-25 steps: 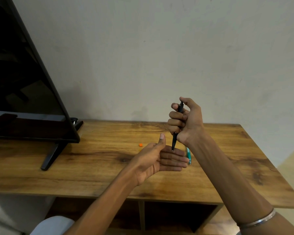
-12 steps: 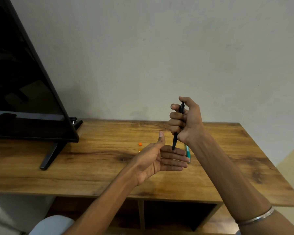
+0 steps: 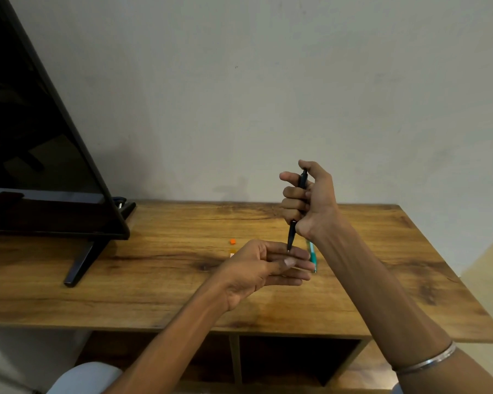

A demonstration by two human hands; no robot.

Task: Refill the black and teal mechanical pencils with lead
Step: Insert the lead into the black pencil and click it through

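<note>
Your right hand is clenched in a fist around the black mechanical pencil, thumb over the cap end, holding it nearly upright with the tip pointing down. The tip meets the fingers of your left hand, which is held flat beneath it, fingers straight and thumb laid across, grasping nothing visible. Whether any lead shows at the tip is too small to tell.

The pencil is light, rigid and smooth-barrelled; grip it at mid-barrel as you do now, which keeps the thumb free for the cap. Any lead will be thin and brittle, so apply force only along its axis.

The teal mechanical pencil lies on the wooden desk, just beyond your left fingers and partly hidden by your right wrist. A small orange piece lies on the desk farther left. A monitor stands at the desk's left end.
</note>
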